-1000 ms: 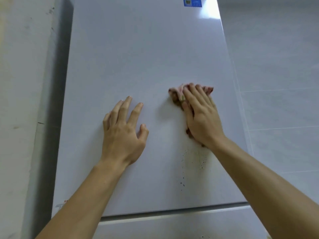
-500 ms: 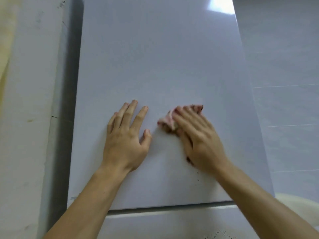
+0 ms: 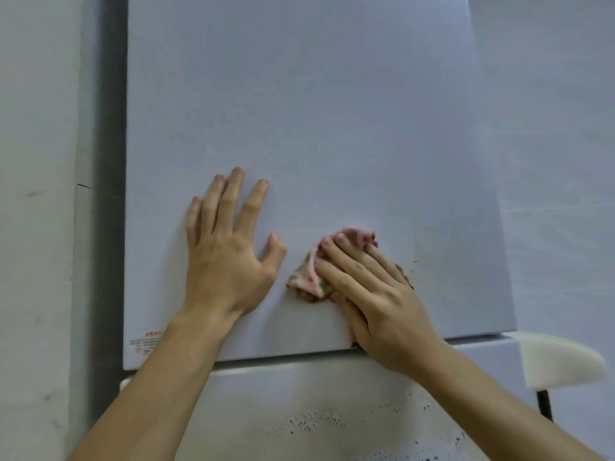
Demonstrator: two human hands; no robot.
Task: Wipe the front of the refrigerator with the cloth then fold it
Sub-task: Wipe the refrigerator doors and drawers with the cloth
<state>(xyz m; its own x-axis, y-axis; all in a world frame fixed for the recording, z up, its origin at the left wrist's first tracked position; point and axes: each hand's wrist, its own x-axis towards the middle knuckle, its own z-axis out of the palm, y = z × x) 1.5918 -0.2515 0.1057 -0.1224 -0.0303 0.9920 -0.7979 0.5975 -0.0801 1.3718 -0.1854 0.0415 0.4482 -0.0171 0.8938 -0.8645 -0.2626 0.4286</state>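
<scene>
— What is the right hand [image 3: 376, 294] doing?
— It is pressing the crumpled pink cloth [image 3: 307, 277] with straight fingers against the refrigerator's upper door [image 3: 299, 111], near its bottom edge.
— And the left hand [image 3: 226, 254]?
— It is lying flat on the door, fingers spread, just beside the cloth but apart from it. Dark specks [image 3: 416, 257] are showing to the cloth's right.

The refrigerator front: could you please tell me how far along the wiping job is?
Most of the upper door looks clean. In hand: the right hand presses the bunched cloth low on it. Left: dark specks beside the cloth, the speckled lower door, then folding.
</scene>
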